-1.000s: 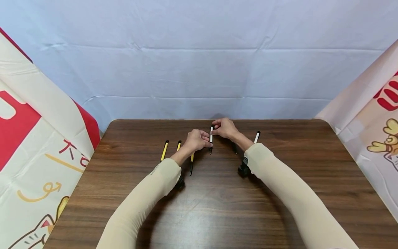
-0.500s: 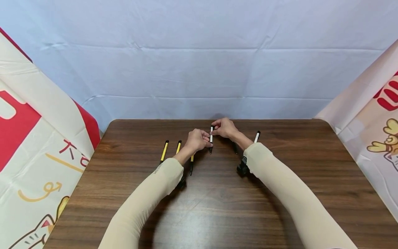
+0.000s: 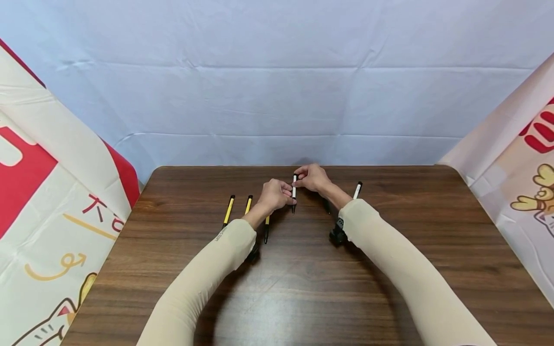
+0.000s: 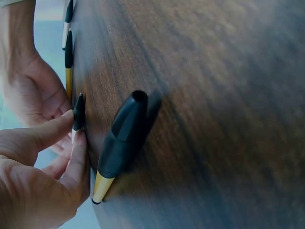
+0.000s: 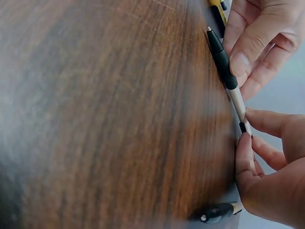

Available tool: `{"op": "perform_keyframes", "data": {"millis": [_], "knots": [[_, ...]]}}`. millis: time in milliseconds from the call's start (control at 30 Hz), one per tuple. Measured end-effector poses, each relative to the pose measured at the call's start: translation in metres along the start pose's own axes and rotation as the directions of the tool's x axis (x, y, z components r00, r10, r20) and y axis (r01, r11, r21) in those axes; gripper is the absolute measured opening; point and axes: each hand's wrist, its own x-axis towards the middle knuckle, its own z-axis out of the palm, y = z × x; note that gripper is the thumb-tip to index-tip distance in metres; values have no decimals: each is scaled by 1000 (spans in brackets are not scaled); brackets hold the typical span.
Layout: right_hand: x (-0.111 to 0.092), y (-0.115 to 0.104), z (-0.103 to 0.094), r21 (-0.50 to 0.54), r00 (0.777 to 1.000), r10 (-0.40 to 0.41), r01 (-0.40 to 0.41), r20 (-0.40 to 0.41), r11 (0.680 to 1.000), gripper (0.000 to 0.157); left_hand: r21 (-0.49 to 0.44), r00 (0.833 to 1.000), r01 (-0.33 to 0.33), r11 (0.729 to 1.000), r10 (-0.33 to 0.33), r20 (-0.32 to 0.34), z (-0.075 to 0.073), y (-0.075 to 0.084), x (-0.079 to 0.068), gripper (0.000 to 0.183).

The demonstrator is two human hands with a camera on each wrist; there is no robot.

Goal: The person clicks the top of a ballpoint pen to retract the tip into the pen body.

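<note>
Two hands [image 3: 271, 194] [image 3: 314, 179] pinching one white pen [image 3: 294, 192], five other pens [image 3: 229, 210]

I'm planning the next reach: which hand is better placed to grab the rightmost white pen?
Probably the right hand: the rightmost white pen lies near its wrist, while the left hand is farther away. Both hold the white pen between them.

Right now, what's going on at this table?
Someone has both hands on one white pen: the left hand pinches it near its tip, the right hand near the other end. Three yellow pens lie on the table to the left; another yellow pen and a second white pen lie to the right.
</note>
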Motion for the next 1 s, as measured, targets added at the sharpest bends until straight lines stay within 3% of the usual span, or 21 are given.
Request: {"op": "perform_keyframes", "data": {"millis": [567,800,1000], "knots": [[3,2,0,192,999,35,-41,33,980,42,-73,1000,-7,997,8,22,-1,-5,2,32],[1,3,4,440,996,66,-88,67,893,52,-119,1000,-1,993,4,26,0,-7,3,33],[1,4,4,513,995,85,-103,57,852,54,-160,1000,8,987,-4,23,1,-8,3,32]]}}
